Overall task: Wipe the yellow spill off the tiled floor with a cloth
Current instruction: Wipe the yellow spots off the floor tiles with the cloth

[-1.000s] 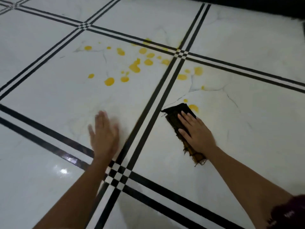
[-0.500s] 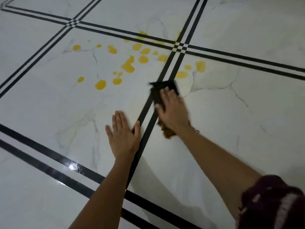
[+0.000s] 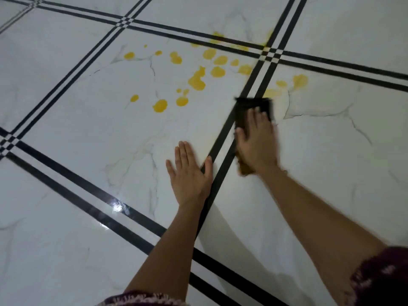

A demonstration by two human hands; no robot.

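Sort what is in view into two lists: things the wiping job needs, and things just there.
Job:
- yellow spill
- dark cloth under the right hand
- tiled floor

Just there:
- left hand, flat on the floor, empty
- dark patterned sleeves
- black tile borders

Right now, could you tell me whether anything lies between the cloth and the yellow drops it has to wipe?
Nothing visible does. The right hand presses the dark cloth flat on the floor; only bare tile and the black grout stripes separate it from the yellow spill. The left hand rests nearer the person, off that path.
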